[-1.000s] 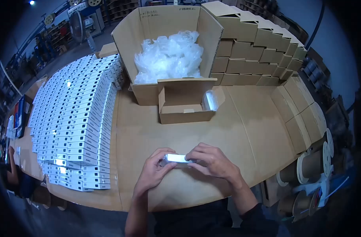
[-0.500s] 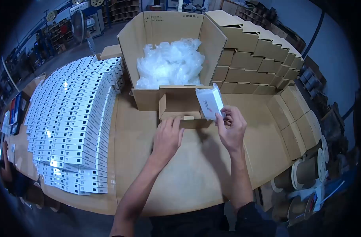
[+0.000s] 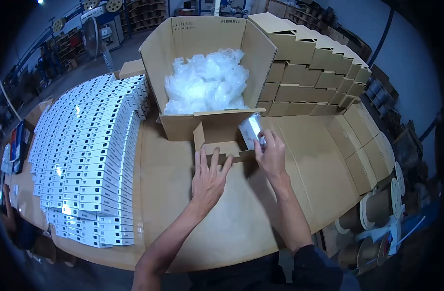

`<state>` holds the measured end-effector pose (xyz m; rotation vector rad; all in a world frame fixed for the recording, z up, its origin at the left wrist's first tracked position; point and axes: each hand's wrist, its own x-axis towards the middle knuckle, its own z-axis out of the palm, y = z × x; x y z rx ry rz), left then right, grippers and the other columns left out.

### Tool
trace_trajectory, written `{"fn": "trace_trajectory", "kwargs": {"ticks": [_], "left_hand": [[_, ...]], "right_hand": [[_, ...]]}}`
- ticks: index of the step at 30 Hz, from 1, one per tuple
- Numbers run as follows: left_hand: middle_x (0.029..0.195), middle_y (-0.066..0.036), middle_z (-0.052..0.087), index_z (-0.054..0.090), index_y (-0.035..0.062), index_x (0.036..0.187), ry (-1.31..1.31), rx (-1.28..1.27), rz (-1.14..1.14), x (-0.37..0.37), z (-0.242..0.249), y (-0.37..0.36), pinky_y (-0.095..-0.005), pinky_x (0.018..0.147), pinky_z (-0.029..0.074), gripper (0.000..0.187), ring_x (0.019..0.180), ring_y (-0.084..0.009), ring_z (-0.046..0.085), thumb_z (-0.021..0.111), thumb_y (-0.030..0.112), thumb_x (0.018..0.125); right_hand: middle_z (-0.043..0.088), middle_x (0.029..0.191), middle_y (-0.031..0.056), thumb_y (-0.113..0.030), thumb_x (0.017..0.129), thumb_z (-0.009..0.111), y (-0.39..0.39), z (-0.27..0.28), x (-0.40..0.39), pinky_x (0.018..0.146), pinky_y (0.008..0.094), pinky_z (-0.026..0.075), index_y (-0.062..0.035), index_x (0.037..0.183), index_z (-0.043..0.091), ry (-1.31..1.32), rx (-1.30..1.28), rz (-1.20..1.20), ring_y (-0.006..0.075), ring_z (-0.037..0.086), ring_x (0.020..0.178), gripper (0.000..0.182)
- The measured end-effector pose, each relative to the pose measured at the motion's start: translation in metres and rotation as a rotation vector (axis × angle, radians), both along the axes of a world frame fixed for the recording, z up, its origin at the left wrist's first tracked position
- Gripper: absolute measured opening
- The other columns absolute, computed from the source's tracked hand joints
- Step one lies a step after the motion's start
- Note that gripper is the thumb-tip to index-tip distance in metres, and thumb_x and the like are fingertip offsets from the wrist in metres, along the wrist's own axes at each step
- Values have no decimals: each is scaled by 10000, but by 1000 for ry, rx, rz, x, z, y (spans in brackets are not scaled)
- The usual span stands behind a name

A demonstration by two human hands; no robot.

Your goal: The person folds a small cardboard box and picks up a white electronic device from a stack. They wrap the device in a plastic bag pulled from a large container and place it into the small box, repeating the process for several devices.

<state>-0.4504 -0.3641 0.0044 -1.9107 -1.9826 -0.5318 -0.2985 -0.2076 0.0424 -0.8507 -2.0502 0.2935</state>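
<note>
Holding the small bagged white packet [image 3: 251, 132] in my right hand [image 3: 270, 155], grip closed on its lower edge at the open small carton [image 3: 217, 140]; it looks light, slick, slightly crushable. My left hand [image 3: 210, 177] lies flat, fingers spread, steadying the carton's front. The cardboard-covered surface [image 3: 231, 218] is roomy.

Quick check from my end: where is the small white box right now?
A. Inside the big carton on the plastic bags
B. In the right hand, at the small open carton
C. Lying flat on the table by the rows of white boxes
B: the right hand holds the small white box at the right end of the small open carton, while the left hand rests against the carton's front.
</note>
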Motion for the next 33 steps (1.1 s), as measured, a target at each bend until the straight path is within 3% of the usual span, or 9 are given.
{"fn": "trace_trajectory", "kwargs": {"ticks": [3,8,15,20,23,24,27,28,33], "left_hand": [[1514,-247,402,465,248,1531,-63,-2,23,0,-8,-5,-721,1164,210,666,1442,-615,222,666,151,904],[1572,-230,338,447,304,1554,-97,3,17,-2,-16,-5,-821,1107,132,735,1465,-642,135,662,102,881],[1623,-210,288,442,329,1557,-61,-12,19,-5,-24,-4,-827,1105,132,800,1477,-636,116,662,64,836],[1614,-205,316,434,340,1562,-79,-12,-1,-7,-24,-2,-785,1136,166,801,1507,-565,155,670,103,834],[1604,-198,338,415,319,1575,-68,-14,-7,-8,-24,-3,-718,1180,189,798,1530,-475,200,675,131,845],[1603,-197,341,410,310,1579,-77,-13,-19,-9,-23,-4,-711,1185,188,796,1531,-465,206,675,135,849],[1588,-192,357,397,281,1585,-78,-28,-33,-9,-20,-5,-688,1203,175,779,1528,-437,237,669,152,868],[1585,-192,360,397,282,1585,-71,-31,-34,-10,-19,-6,-686,1206,172,776,1526,-438,240,668,153,870],[1570,-193,371,414,271,1573,-111,-17,-98,-19,-17,-4,-657,1212,216,760,1523,-443,236,668,136,870]], "right_hand": [[633,942,223,-109,892,727,-3,-3,-5,626,521,520,-31,993,618,-65,107,-126,438,645,734,168],[637,917,176,-106,849,741,0,-16,-11,861,517,425,-15,960,625,-136,236,-230,371,600,1019,184],[620,865,237,-46,840,747,2,-31,-20,676,513,501,38,895,639,15,8,-178,446,634,775,147],[612,864,241,-42,834,749,6,-35,-25,722,520,494,58,845,681,-33,6,-231,435,622,788,121],[630,952,286,-24,871,701,4,-32,-21,744,523,533,87,910,684,-103,-5,-220,457,659,867,119],[646,1102,304,-32,895,660,4,-30,-17,786,522,536,85,992,675,-175,-47,-204,452,657,900,153],[616,1324,256,-49,910,621,1,-36,-20,866,498,539,70,1084,641,-121,97,-159,449,658,974,212],[487,1532,190,-50,904,593,3,-31,-16,955,529,513,53,1161,587,-234,-54,-105,448,630,1121,276],[348,1616,216,-37,873,579,23,-26,-10,1076,637,415,62,1143,534,-437,117,-50,521,510,1280,291]]}}
